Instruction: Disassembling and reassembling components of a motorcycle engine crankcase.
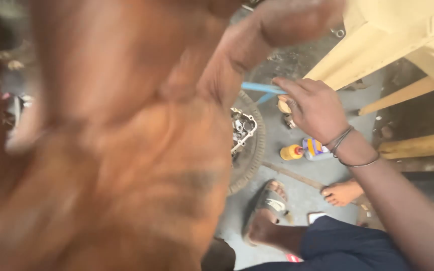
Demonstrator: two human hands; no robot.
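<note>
Left hand (111, 150) is right up against the camera, blurred, filling the left half and more of the view. Palm faces the lens, thumb or a finger (282, 22) stretches up to the top edge. Looks spread, holding nothing I can see, but too blurred to say for sure how the fingers stand.

Right hand (315, 108) is further out, arm coming in from the lower right, two dark bands (350, 150) on the wrist. Fingers are bent and bunched, tips touching the end of a thin blue tube (257, 88) that runs left toward the big hand. Whether it actually pinches the tube or just rests on it: cannot tell. A small tan object (283, 106) sits under the fingers, unclear what.

Below the blue tube: a grey metal engine part (242, 131) resting inside a tyre (254, 150) lying flat on the concrete floor (282, 135). Left part of both is hidden behind the left hand.

Room to move: tight. Tyre edge runs just beside a thin rod (292, 174) on the floor. A bottle with a yellow cap (302, 150) lies just right of the tyre, under the right wrist. Sandalled foot (269, 203) near the tyre's lower rim, a bare foot (342, 192) beside the rod. Pale yellow panel (377, 40) closes the upper right; wooden planks (418, 144) bound the right side. Open floor only between tyre and planks.
</note>
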